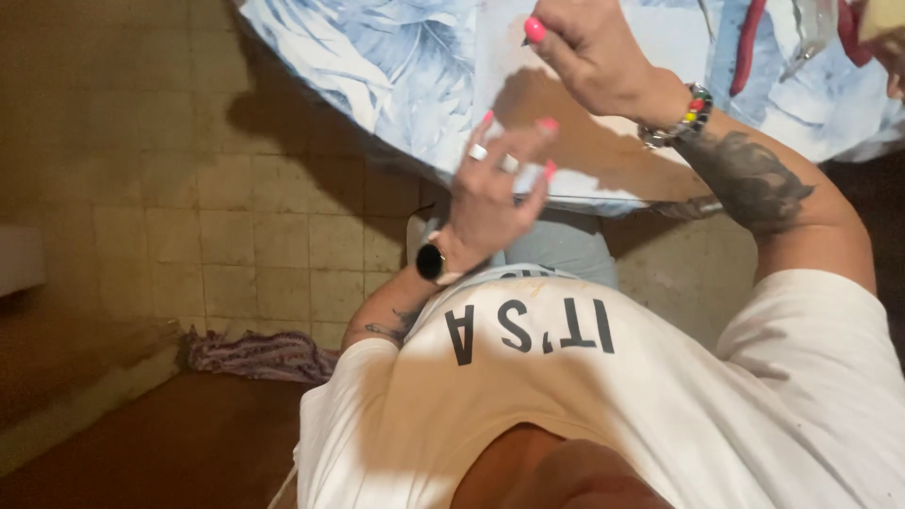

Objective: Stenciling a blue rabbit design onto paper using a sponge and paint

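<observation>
Closest to the camera, a white T-shirt (603, 396) with dark lettering fills the bottom of the view, the person seated and looking straight down. Below left, reddish-brown floor (170, 443), and a striped rag (255, 355) bunched where it meets the yellowed tile floor (255, 226) beyond. A pale ledge (19, 259) juts in at the left edge.

Up from the shirt, the left hand (492, 193), black watch on the wrist and rings on two fingers, is spread loose with pink nails showing; its fingertips rest on the near edge of a white sheet (603, 141) that lies on the table (377, 66). It presses rather than grips, nothing enclosed in it.

The sheet sits at the table's near edge, over a cloth printed with blue-grey leaves, and the hands throw a heavy shadow across it.

Further out, the right hand (589, 47), tattooed forearm and beaded bracelet behind it, is curled tight over the sheet's far part. Whether it pinches something small I cannot tell; the fingers hide it.

At the far right corner of the table, a red-handled tool (751, 42) lies beside a clear plastic piece (811, 33); no contents can be made out.
</observation>
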